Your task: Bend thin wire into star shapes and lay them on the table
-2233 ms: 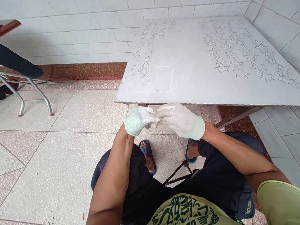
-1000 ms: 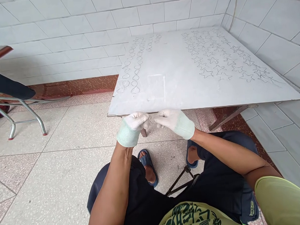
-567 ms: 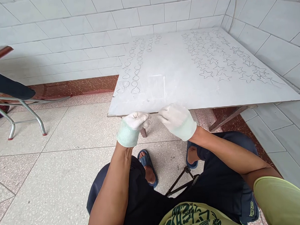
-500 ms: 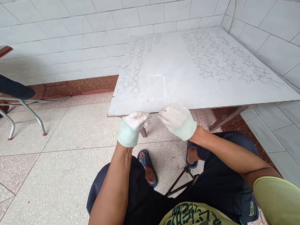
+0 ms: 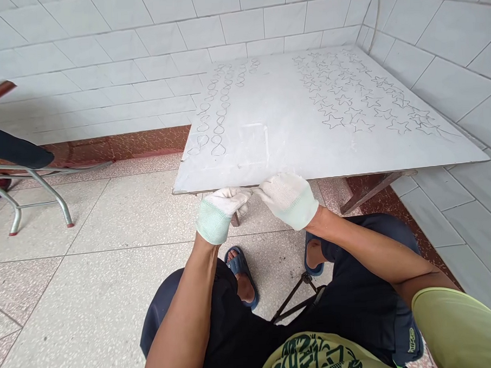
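My left hand [image 5: 227, 205], in a white glove with a mint-green cuff, is closed in a pinch at the near edge of a white tabletop [image 5: 292, 133]. Facing it, my right hand [image 5: 292, 199], gloved the same way, also pinches with its fingertips. The fingertips of both hands almost meet; whatever thin thing lies between them is too small to make out. On the left part of the tabletop, thin wire-like figure-eight shapes [image 5: 218, 145] lie in columns. Several star-shaped thin outlines [image 5: 333, 120] lie in rows across the right part, some overlapping near the right edge.
White tiled walls [image 5: 239, 29] border the table at the back and right. A wooden table leg [image 5: 366, 194] slants below its front edge. To the left are a metal-legged stool [image 5: 59, 200] and another person's dark-clad leg [image 5: 16, 145]. Beneath me stands a dark folding frame [image 5: 293, 301].
My left hand has shifted slightly right and its fingers have turned toward the right hand, narrowing the gap. The right hand barely moves. The whole view has shifted a little.
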`<state>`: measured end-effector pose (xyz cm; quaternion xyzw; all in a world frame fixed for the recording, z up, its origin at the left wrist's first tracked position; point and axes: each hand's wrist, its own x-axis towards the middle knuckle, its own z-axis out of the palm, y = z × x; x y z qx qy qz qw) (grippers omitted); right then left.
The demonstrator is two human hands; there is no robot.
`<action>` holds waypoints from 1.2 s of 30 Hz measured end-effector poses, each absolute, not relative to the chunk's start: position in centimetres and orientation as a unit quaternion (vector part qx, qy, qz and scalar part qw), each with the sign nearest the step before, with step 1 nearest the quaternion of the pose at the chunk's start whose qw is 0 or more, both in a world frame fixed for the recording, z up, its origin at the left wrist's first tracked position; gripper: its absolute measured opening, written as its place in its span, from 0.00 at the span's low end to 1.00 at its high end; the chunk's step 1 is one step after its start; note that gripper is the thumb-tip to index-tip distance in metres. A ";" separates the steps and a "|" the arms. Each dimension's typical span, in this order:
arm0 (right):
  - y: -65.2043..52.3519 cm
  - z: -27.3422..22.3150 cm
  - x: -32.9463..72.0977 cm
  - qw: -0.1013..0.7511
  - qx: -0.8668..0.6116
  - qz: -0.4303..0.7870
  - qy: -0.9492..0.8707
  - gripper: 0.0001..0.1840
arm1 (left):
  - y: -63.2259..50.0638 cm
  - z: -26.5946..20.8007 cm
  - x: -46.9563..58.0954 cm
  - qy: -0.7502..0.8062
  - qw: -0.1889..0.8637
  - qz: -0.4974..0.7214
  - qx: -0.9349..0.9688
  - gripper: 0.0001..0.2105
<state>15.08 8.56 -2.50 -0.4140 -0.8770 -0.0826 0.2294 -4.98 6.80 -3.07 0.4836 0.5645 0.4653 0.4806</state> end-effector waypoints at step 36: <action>9.6 1.0 14.3 0.298 -0.482 0.442 -0.695 0.25 | 6.7 -3.4 -3.2 0.464 0.495 0.607 0.414 0.19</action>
